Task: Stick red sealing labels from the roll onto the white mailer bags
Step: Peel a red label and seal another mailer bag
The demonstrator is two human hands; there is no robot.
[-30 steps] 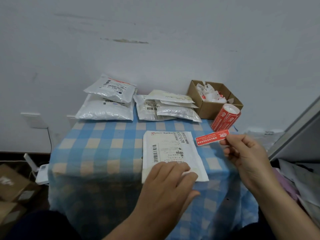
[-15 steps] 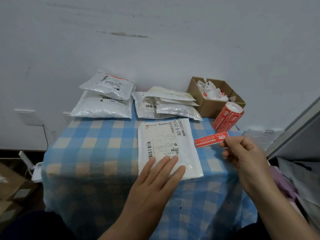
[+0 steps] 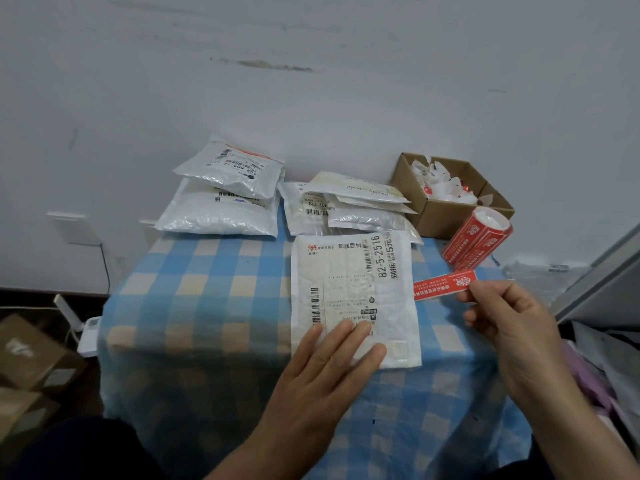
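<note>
Presses the left hand (image 3: 325, 372), fingers straight, flat on the near end of the white mailer bag (image 3: 349, 289), mid-table on the checked tablecloth (image 3: 207, 306). Pinches a red sealing label (image 3: 441, 288) in the right hand (image 3: 509, 323) at the bag's 3 o'clock (tip just beside its edge). At 1 o'clock, the label roll (image 3: 478, 240) on its side against a cardboard box (image 3: 446, 220); at 11 and 12, stacked mailers (image 3: 225, 202).
</note>
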